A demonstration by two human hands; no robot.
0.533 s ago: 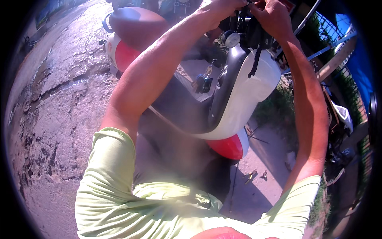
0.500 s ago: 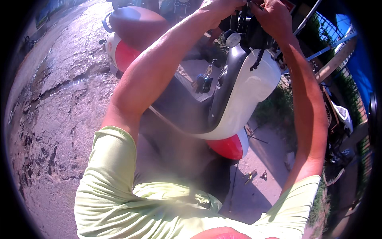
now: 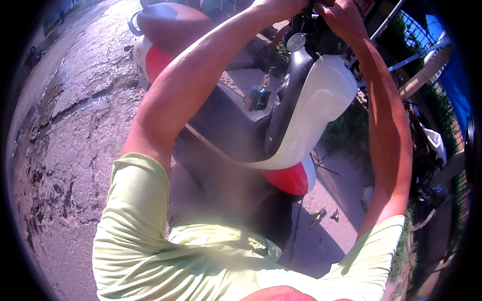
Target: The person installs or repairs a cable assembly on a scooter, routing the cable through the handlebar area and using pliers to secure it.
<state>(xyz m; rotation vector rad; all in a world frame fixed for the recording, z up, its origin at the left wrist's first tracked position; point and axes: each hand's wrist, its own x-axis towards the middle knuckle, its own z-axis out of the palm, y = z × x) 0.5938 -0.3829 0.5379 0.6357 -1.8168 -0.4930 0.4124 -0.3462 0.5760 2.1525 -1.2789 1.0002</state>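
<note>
While both arms stretch forward, the left hand (image 3: 281, 6) and right hand (image 3: 344, 17) meet at the scooter's black handlebar cluster (image 3: 314, 35); neither grip's closure is discernible.

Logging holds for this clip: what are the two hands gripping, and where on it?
Both the left hand and right hand are on the scooter at its handlebar area; the exact grip is cut off.
</note>
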